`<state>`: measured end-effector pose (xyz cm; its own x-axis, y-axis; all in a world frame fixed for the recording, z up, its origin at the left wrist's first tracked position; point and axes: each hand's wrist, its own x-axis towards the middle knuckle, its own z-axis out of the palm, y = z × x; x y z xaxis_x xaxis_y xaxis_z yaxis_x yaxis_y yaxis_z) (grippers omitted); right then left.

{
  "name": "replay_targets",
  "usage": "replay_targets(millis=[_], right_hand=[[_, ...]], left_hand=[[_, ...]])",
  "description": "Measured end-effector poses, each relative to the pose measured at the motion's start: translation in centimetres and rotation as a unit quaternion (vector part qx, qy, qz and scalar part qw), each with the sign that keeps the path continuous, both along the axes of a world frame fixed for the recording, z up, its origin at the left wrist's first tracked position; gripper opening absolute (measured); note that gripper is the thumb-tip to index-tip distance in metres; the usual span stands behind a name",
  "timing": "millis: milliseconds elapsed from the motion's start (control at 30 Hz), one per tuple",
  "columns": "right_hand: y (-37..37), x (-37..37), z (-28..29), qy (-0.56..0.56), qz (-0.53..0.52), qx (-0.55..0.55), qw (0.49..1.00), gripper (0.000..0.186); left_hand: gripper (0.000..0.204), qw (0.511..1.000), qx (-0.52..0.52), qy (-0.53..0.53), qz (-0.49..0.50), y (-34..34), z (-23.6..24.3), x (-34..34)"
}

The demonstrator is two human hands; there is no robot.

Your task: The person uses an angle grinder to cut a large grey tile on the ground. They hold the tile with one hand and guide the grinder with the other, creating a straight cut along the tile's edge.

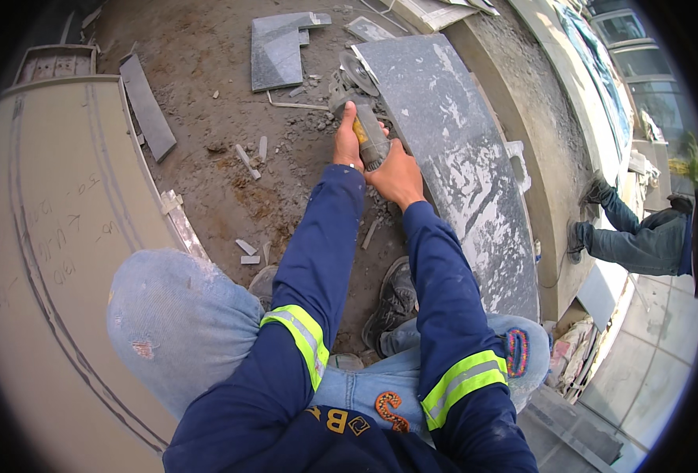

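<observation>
An angle grinder point(372, 140) with a grey body and a yellow patch is held between my two hands. My left hand point(349, 140) wraps its left side near the head, thumb up. My right hand point(399, 176) is closed round the rear of the body. The round cutting disc point(358, 76) stands at the left edge of a long dark grey stone slab point(463, 158), streaked with white. Whether the disc touches the slab I cannot tell. The slab lies along my right side, reaching down to my right knee.
An L-shaped cut stone piece point(276, 57) and a narrow stone strip point(149, 112) lie on the dirt, with stone chips around. A large marked beige panel point(57, 244) fills the left. Past a concrete ledge point(550, 197), another person's legs point(629, 236) show at right.
</observation>
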<state>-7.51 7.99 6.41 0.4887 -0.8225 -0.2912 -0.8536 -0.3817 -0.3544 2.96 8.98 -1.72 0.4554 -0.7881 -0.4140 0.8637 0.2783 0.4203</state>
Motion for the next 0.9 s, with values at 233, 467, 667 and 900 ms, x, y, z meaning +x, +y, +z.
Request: replay_targets(millis=[233, 467, 667, 900], right_hand=[[0.1, -0.7, 0.3, 0.004, 0.01, -0.001, 1.0, 0.073], [0.3, -0.9, 0.4, 0.002, 0.014, -0.005, 1.0, 0.072], [0.4, -1.3, 0.5, 0.007, 0.011, -0.002, 1.0, 0.07], [0.9, -1.8, 0.7, 0.005, 0.007, 0.001, 1.0, 0.069]], left_hand=[[0.064, 1.0, 0.002, 0.002, 0.01, 0.3, 0.3, -0.8], [0.065, 1.0, -0.007, 0.012, 0.01, 0.3, -0.2, -0.9], [0.063, 1.0, -0.007, 0.006, 0.012, 0.4, 0.1, -1.4], [0.063, 1.0, -0.019, 0.011, 0.012, 0.9, 0.2, -1.9]])
